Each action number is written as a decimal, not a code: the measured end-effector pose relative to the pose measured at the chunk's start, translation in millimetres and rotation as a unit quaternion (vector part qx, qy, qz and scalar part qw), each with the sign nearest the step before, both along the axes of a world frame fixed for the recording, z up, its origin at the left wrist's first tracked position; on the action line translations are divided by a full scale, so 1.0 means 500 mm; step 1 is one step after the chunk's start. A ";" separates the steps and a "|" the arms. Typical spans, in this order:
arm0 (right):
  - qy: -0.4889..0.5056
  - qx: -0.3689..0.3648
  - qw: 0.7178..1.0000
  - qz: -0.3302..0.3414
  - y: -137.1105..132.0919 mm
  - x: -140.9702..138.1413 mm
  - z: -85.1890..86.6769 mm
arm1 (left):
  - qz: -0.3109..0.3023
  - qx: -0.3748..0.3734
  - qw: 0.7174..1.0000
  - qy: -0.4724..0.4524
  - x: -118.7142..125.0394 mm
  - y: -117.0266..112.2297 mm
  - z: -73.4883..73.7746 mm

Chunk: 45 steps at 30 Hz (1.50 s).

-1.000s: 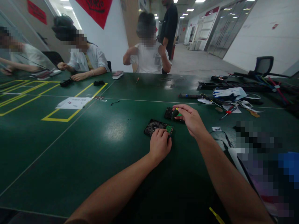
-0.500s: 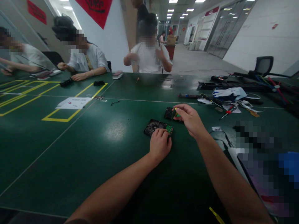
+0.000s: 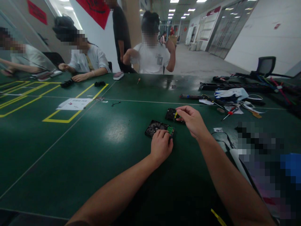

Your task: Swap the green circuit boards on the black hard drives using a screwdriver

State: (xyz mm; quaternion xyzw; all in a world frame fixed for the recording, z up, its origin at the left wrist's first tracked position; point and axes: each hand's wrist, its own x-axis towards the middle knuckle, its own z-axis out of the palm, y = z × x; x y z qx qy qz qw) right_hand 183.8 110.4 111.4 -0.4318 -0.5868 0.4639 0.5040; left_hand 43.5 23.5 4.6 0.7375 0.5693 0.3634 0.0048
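On the green bench (image 3: 94, 153), a few specks (image 3: 129, 121), too small to name, lie left of both drives. Next comes the near drive (image 3: 154, 127), flat on the bench; its long axis runs crosswise, the right end slanting a little toward the wearer, and a green board (image 3: 170, 129) shows at that end. The left hand (image 3: 161, 146) reaches in from the near side and rests over this drive's near edge, toward the right. Its fingers lie side by side on top; whether they grip or merely press, I cannot tell.

Just beyond the near drive and to its right, with a strip of bench between, lies the far drive (image 3: 169, 113), its long axis slanting much the same way. The driver (image 3: 176, 115), a small black and yellow tool, seems roughly upright in front of it; its tip is too small to make out, so contact with the drive is unclear. The right hand (image 3: 192, 121) comes from the right, fingers pinched together on the driver, and hides the far drive's right end. From these fingers the far drive lies leftward and just below, and the right hand is the nearer one to it.
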 end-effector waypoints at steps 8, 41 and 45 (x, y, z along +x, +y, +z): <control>0.018 -0.001 1.000 0.018 -0.005 0.002 0.006 | -0.001 0.003 1.000 -0.002 0.001 0.000 0.002; 0.055 -0.016 0.997 0.052 -0.002 -0.001 0.001 | 0.006 0.004 1.000 0.001 0.001 0.000 -0.003; 0.082 -0.044 0.993 0.068 0.000 -0.002 0.001 | 0.007 0.002 1.000 0.002 0.001 0.002 -0.007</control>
